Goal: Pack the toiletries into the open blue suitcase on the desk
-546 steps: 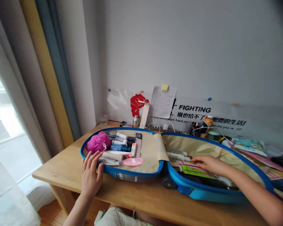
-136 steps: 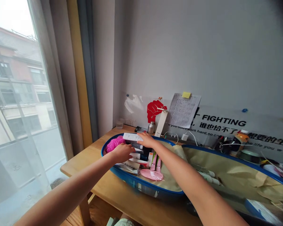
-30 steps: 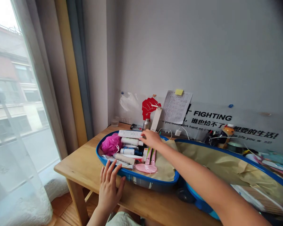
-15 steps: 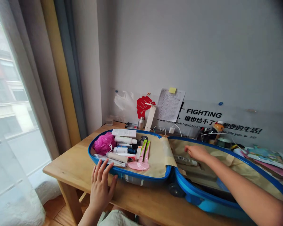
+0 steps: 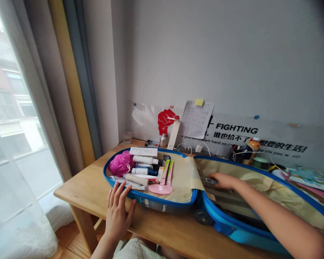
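Note:
A blue suitcase lies open on the desk. My left hand rests with fingers spread on the near rim of its left half. That half holds a magenta bath puff, a white box, a white bottle, a blue-and-white bottle, pink-and-green packets and a pink oval brush. In the beige-lined right half, my right hand is closed around a clear labelled bottle; its far end is hidden by the fingers.
The wooden desk has its left edge near the curtain. Behind the suitcase stand a small silver bottle, a white upright stick-like device, a charger with cable and an orange-labelled bottle. A paper sheet hangs on the wall.
My right hand has come down onto the clear bottle and closed on it. My left hand stays at the suitcase rim; the whole view has shifted slightly.

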A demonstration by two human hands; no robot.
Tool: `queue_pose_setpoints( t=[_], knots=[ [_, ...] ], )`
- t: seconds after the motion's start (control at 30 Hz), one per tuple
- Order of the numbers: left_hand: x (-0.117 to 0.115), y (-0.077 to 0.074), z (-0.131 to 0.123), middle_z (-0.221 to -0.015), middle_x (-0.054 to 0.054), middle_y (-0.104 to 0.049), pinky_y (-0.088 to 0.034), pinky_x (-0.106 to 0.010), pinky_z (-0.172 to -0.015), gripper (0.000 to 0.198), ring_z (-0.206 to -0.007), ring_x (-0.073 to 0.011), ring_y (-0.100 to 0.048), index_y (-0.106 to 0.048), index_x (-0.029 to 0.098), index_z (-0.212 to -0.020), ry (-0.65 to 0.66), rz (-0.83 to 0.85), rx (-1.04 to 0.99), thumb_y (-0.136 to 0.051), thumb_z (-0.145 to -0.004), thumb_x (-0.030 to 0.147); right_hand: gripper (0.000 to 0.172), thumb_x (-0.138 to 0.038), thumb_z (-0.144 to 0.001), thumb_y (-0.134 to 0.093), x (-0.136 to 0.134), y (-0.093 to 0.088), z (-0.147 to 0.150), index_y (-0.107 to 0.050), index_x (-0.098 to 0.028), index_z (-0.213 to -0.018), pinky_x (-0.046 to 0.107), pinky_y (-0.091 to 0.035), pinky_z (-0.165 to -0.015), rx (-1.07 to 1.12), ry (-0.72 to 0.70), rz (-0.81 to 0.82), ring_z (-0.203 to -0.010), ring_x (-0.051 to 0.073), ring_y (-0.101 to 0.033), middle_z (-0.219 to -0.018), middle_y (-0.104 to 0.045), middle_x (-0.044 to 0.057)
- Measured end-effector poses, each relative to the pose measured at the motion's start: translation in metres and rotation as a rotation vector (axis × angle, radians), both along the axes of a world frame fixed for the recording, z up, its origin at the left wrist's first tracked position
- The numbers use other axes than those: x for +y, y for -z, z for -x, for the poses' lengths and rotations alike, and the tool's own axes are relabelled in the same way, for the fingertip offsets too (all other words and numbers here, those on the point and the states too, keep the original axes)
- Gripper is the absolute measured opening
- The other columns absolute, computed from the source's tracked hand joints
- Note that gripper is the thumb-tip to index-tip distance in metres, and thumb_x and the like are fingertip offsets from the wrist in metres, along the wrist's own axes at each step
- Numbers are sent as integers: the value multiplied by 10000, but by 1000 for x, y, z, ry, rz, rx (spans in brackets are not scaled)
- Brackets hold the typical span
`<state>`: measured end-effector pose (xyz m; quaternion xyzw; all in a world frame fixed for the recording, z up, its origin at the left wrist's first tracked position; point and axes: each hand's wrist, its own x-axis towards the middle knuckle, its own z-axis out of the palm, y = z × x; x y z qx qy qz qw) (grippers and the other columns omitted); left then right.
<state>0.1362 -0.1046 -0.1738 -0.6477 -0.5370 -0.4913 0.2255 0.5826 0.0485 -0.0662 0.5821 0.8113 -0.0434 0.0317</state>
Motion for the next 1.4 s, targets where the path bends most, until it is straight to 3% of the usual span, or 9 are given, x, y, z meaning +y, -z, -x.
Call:
queue_pose_setpoints(
  t=[0.17, 0.33, 0.43, 0.5, 0.6, 0.73, 0.87, 1.1, 1.4],
  knots=[
    [0, -2, -1, -1414, -138, -520, -292, -517, -1173, 465, -1470, -292, -293, -434, 225, -1412, 1, -3, 21, -507, -956, 282, 270, -134, -546, -670, -5, -14, 2, -698, -197, -807, 259, -488, -665, -14, 85, -61, -771, 213, -695, -845, -740, 54],
    [0, -1, -2, -1426, -133, -514, -299, -525, -1167, 490, -1469, -299, -295, -425, 234, -1428, 2, 8, 6, -515, -949, 278, 286, -260, -660, -633, -5, -66, 0, -699, -165, -921, 332, -516, -737, 54, 186, -266, -829, 260, -689, -965, -719, 135],
    [0, 0, -2, -1439, -131, -503, -294, -534, -1169, 497, -1469, -302, -295, -421, 237, -1433, 4, 13, -5, -517, -947, 278, 367, -328, -766, -577, -3, -91, 25, -683, -150, -1069, 349, -521, -818, 145, 156, -366, -932, 267, -683, -1080, -700, 159],
    [0, 0, -1, -1452, -134, -491, -288, -536, -1172, 500, -1473, -303, -285, -417, 234, -1436, 3, 21, -5, -516, -947, 277, 402, -363, -821, -544, -4, -97, 58, -660, -171, -1155, 334, -515, -860, 212, 78, -398, -986, 245, -671, -1149, -684, 135],
    [-1, 0, -2, -1456, -136, -486, -289, -538, -1170, 501, -1480, -304, -271, -411, 234, -1437, 1, 28, -3, -514, -949, 280, 410, -393, -844, -565, -8, -90, 126, -642, -216, -1205, 309, -493, -912, 289, -93, -383, -1040, 217, -652, -1147, -681, 85],
    [-1, -1, -2, -1453, -134, -491, -293, -543, -1166, 501, -1476, -307, -278, -413, 240, -1434, -5, 36, -3, -517, -945, 280, 403, -352, -819, -639, -11, -67, 212, -626, -227, -1202, 292, -480, -878, 344, -271, -317, -1007, 194, -646, -1147, -673, 69],
    [-2, -1, -2, -1446, -132, -497, -302, -539, -1162, 492, -1473, -301, -284, -417, 241, -1428, 1, 30, -2, -516, -947, 273, 361, -292, -799, -676, -6, -46, 263, -626, -208, -1146, 309, -458, -872, 352, -361, -267, -1017, 208, -624, -1122, -665, 80],
    [-2, -2, -3, -1441, -131, -499, -310, -543, -1156, 479, -1466, -304, -298, -421, 242, -1424, 0, 32, -8, -510, -954, 273, 325, -255, -802, -691, 4, -26, 289, -621, -181, -1110, 330, -432, -885, 315, -377, -223, -1032, 222, -592, -1089, -631, 94],
    [-1, 0, -3, -1458, -123, -500, -292, -526, -1170, 483, -1463, -300, -309, -452, 234, -1416, 7, 36, -12, -526, -940, 279, 326, -319, -841, -668, 4, -19, 297, -654, -190, -1140, 361, -427, -947, 286, -375, -243, -1094, 233, -540, -1129, -597, 98]
  ],
)
